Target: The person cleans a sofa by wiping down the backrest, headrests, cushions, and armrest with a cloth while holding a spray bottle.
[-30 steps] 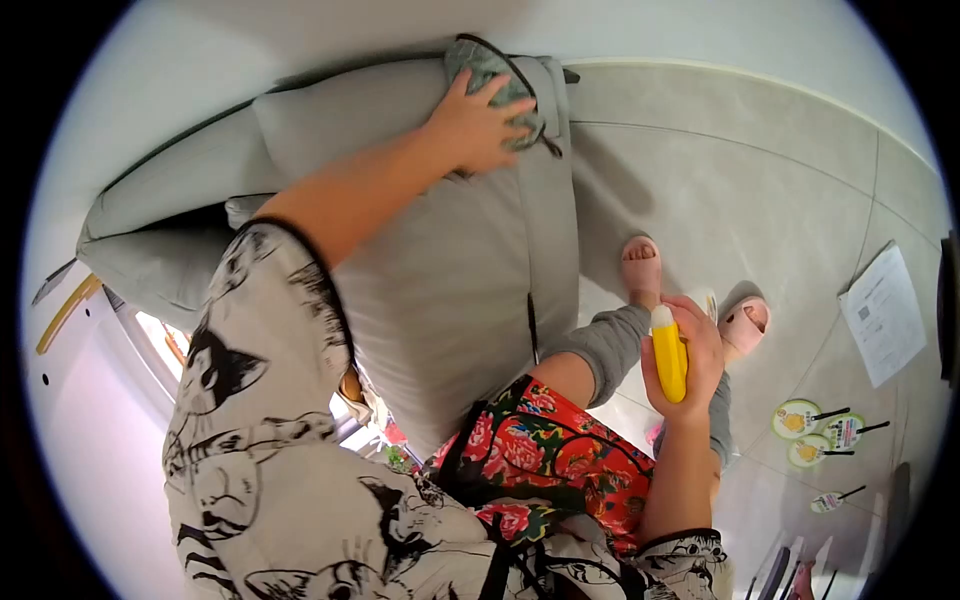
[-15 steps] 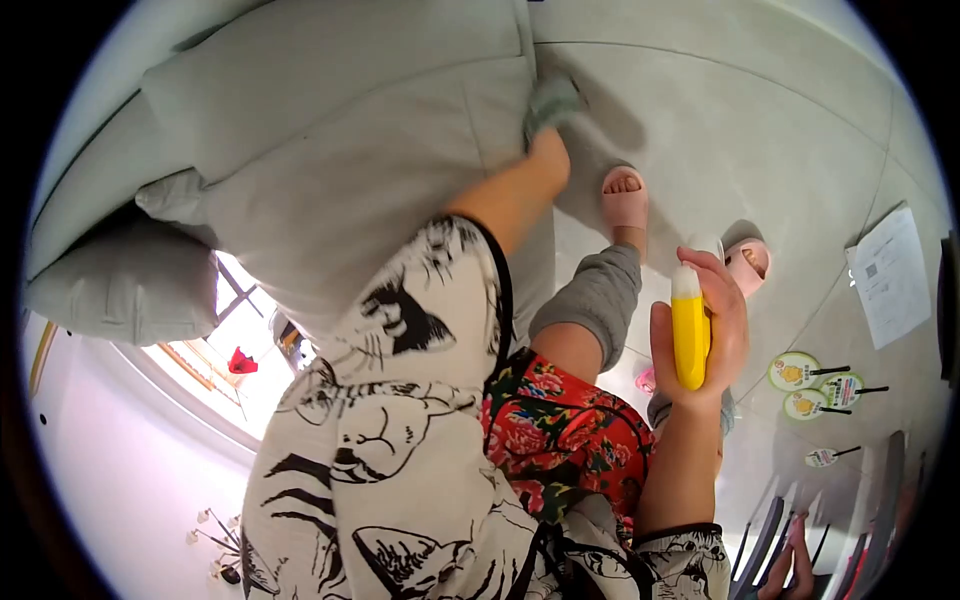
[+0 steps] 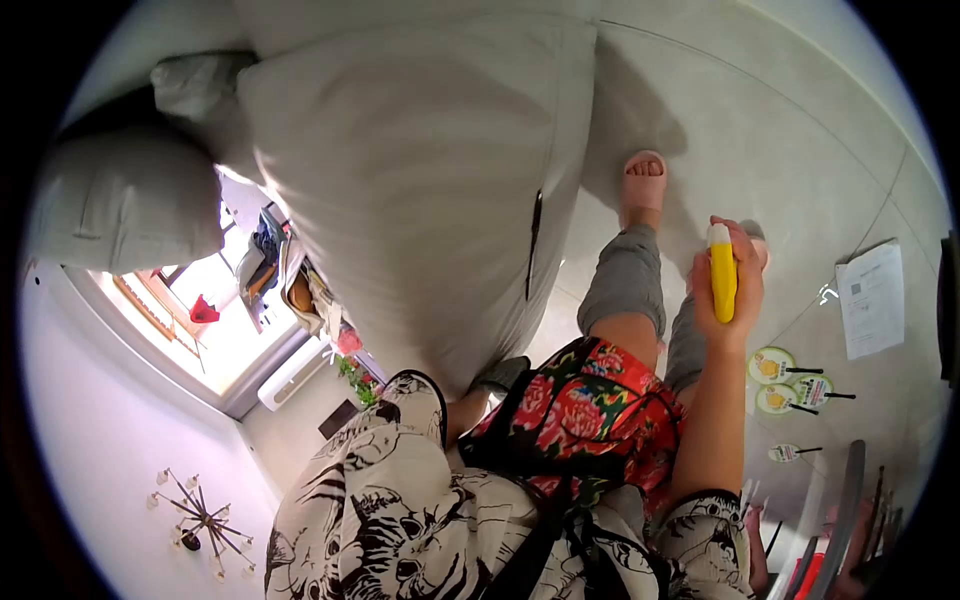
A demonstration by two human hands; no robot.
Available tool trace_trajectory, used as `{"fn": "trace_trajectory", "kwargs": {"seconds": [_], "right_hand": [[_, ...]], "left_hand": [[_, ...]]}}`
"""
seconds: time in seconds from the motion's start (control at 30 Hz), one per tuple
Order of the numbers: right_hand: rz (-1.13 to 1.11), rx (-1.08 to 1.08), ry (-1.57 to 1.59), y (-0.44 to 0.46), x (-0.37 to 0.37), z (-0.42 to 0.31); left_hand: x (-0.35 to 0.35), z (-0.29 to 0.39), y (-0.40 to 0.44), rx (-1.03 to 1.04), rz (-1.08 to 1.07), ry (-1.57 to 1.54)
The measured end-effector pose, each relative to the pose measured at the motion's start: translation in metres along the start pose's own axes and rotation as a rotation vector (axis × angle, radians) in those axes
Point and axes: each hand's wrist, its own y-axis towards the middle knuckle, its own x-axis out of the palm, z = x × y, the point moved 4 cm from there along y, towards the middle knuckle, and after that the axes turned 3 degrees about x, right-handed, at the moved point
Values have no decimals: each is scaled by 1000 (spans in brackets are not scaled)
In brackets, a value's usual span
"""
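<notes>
My right hand (image 3: 738,280) is closed around a yellow bottle (image 3: 723,285) with a whitish top, held in the air over the floor near my feet. My left hand (image 3: 505,377) is drawn in near my waist. A grey-green covering hides its fingers; whether this is a glove or a cloth I cannot tell. Just right of it is a red floral bag or apron (image 3: 600,415) at my lap. A large light-grey sofa (image 3: 420,190) fills the upper middle, with a dark slit (image 3: 535,245) along its side.
A grey cushion (image 3: 130,205) lies at the left. Pink slippers (image 3: 643,185) are on my feet. Several round hand fans (image 3: 770,365) and a printed sheet (image 3: 870,300) are on the right. Dark furniture parts (image 3: 840,520) stand at lower right; a ceiling lamp (image 3: 205,522) shows at lower left.
My left hand has come back from the sofa's far edge to my waist. My right hand, still around the yellow bottle, sits slightly higher and further right. The view has shifted.
</notes>
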Motion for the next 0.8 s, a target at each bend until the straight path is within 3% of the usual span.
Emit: {"fn": "trace_trajectory", "kwargs": {"seconds": [0.23,0.3,0.37,0.43,0.57,0.63,0.73,0.8], "right_hand": [[-60,-170,-84,-37,-28,-66],[-64,83,0,-50,-39,-67],[-60,103,-28,-63,-52,-86],[-23,-7,-86,-71,-64,-111],[-23,-127,-95,-81,-81,-139],[0,-112,-136,-84,-85,-143],[29,-78,-140,-84,-83,-146],[23,-122,-148,-82,-89,-166]], "left_hand": [[-9,21,-45,-25,91,-3],[-27,13,-65,-57,124,18],[-54,0,-82,-117,164,48],[-94,-31,-99,-217,236,89],[-186,-119,-163,-450,588,83],[-207,-141,-207,-595,844,225],[-156,-67,-231,-363,699,252],[-85,-7,-216,-256,604,287]]}}
